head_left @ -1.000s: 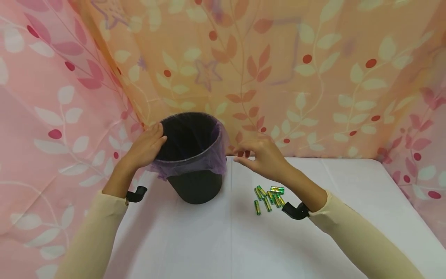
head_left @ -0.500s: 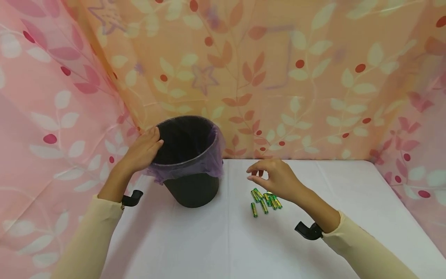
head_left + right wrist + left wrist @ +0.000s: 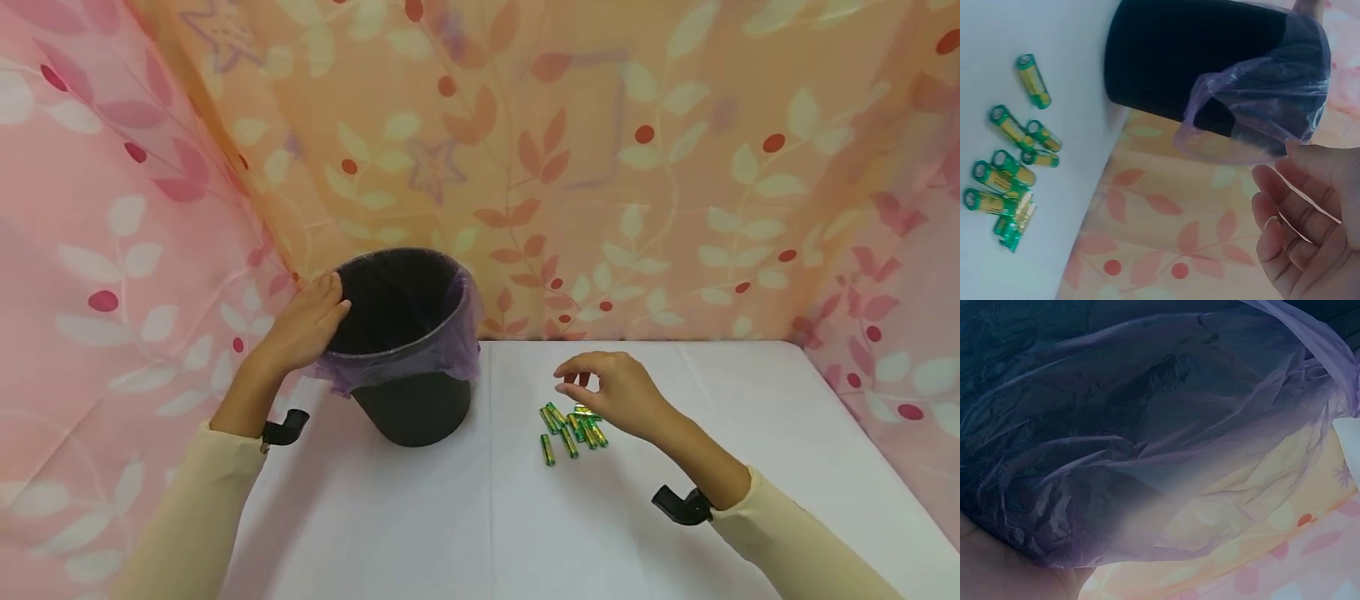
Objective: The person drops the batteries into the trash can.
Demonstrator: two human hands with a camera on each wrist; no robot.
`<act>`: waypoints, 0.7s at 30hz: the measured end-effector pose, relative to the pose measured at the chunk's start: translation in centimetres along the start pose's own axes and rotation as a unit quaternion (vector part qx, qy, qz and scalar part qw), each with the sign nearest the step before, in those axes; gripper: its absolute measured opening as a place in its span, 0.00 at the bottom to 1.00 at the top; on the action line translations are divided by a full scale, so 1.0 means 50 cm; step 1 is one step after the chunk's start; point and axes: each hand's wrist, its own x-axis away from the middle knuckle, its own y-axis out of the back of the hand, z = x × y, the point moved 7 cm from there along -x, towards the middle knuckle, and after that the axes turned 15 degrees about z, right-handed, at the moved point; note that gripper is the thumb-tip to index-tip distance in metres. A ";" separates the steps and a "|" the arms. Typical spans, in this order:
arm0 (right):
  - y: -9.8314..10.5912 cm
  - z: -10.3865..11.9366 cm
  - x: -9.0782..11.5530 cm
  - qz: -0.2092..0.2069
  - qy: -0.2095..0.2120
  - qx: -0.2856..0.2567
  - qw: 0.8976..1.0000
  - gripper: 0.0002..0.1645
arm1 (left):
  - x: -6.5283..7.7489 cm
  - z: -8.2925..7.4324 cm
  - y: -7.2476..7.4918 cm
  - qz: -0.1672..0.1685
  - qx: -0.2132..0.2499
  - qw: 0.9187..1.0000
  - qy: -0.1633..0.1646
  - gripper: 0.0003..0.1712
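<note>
My left hand (image 3: pixel 309 321) rests on the left rim of a black waste bin (image 3: pixel 416 408), its fingers laid along the edge. A thin purple bin liner (image 3: pixel 450 350) is folded over the rim; in the left wrist view the liner (image 3: pixel 1166 425) fills most of the picture, with part of the palm at the lower left corner. My right hand (image 3: pixel 618 392) hovers over the table behind several green and gold batteries (image 3: pixel 570 431), its fingers loosely bent and nothing between them. In the right wrist view the batteries (image 3: pixel 1013 131) lie to the left, apart from the fingers.
A white cloth covers the table (image 3: pixel 420 525). Patterned curtains (image 3: pixel 570 167) hang behind and at both sides, close to the bin. A shiny green-gold wrapped piece (image 3: pixel 1017 222) lies among the batteries. Black camera mounts (image 3: pixel 682 505) sit on both wrists.
My right hand has moved right and down, away from the bin's rim toward the batteries. My left hand stays on the rim. The head view has shifted slightly.
</note>
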 end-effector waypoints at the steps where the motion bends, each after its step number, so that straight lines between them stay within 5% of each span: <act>1: -0.004 -0.005 0.003 0.001 -0.003 0.002 1.000 0.07 | -0.002 0.001 0.001 -0.001 -0.001 1.000 0.001 0.35; 21: -0.079 -0.110 0.069 0.034 -0.082 0.022 0.996 0.07 | -0.001 0.000 0.004 0.001 -0.004 1.000 0.010 0.36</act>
